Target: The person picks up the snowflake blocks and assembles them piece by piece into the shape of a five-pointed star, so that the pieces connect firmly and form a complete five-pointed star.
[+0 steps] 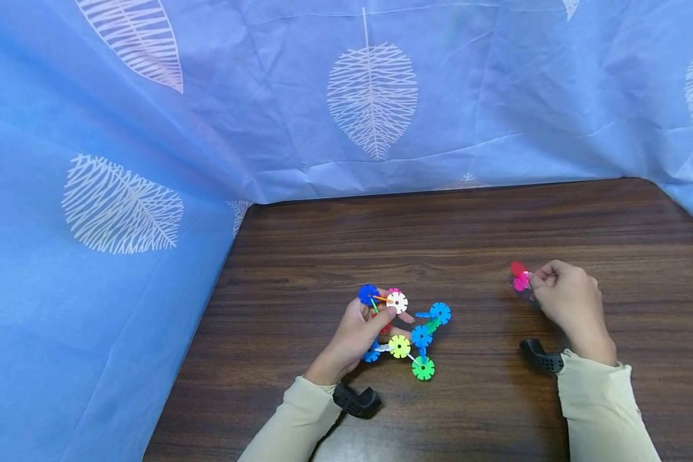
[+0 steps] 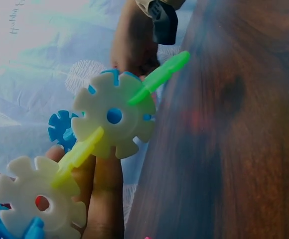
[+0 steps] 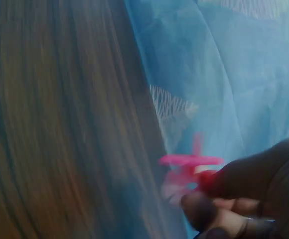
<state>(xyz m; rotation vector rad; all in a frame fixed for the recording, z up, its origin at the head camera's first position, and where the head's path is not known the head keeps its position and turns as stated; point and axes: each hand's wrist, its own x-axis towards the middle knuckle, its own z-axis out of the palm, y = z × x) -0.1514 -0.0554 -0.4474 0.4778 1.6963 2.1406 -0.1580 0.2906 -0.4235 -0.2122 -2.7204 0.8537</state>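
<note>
My left hand [image 1: 355, 333] grips a linked structure of notched plastic discs left of the table's middle. A white disc [image 1: 397, 303] is under the thumb, with a dark blue disc [image 1: 367, 294] beside it. Yellow [image 1: 400, 346], green [image 1: 423, 368] and light blue discs [image 1: 421, 336] branch out to the right. Up close in the left wrist view, a pale disc [image 2: 97, 137] has yellow and green discs slotted edge-on into it. Farther right, my right hand [image 1: 574, 301] pinches a small cluster of pink discs [image 3: 192, 160] and a red disc [image 1: 518, 268] between thumb and fingers.
Both hands are over a dark wood-grain table [image 1: 462, 237]. A blue curtain [image 1: 289, 115] with white leaf prints borders its back and left sides. Black wrist devices sit at the left wrist [image 1: 357, 401] and right wrist [image 1: 541, 357].
</note>
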